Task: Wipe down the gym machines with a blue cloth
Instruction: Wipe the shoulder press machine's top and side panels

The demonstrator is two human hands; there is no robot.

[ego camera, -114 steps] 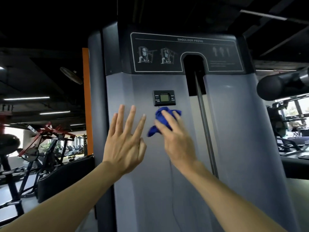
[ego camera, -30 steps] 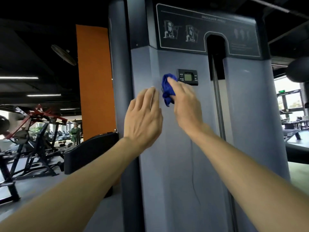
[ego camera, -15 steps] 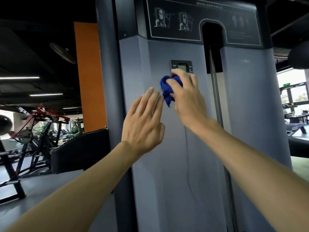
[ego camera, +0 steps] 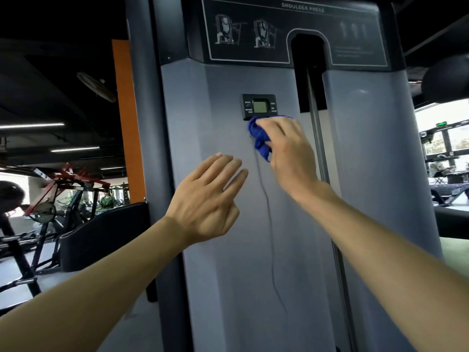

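Cloth [ego camera: 259, 138] in right hand [ego camera: 289, 151] touches display [ego camera: 258, 107] lower edge

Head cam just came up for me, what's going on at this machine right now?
A person is wiping a grey shoulder press machine. The right hand holds a bunched blue cloth against the front panel, just below the small display unit. The left hand is open with fingers straight, lower and to the left; whether it touches the panel is unclear. A thin cable hangs down the panel below the cloth.
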